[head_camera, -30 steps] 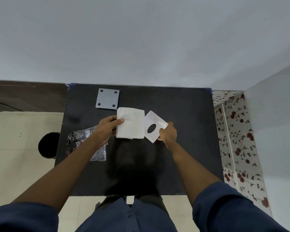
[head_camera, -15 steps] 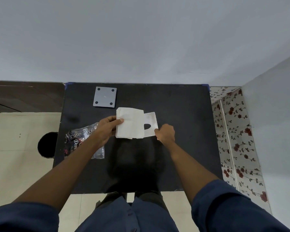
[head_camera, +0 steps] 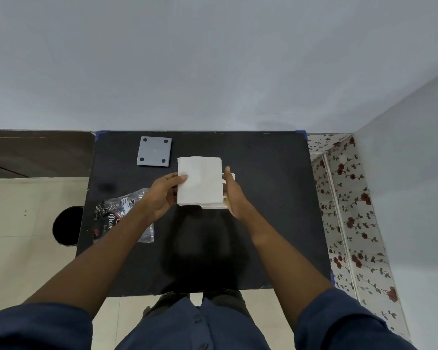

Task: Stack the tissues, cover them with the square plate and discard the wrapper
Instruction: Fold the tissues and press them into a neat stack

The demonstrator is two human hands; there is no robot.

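White plate (head_camera: 228, 177) now slid under tissue stack (head_camera: 199, 181). Left hand (head_camera: 163, 194) fingers pinch the stack's edge; right hand (head_camera: 234, 195) open, flat against the right side. Wrapper (head_camera: 123, 210) on bench (head_camera: 263, 198).

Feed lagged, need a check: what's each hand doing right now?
Left hand: holding the tissues at their left edge.
Right hand: fingers straight, flat against the stack's right side, gripping nothing.

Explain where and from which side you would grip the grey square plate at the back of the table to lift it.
Pinch the grey square plate across two opposite edges, coming straight down from above. It lies flat on the black table, thin, so only its rim offers purchase. Probably take the left and near edges: the tissue stack sits close to its near right corner.
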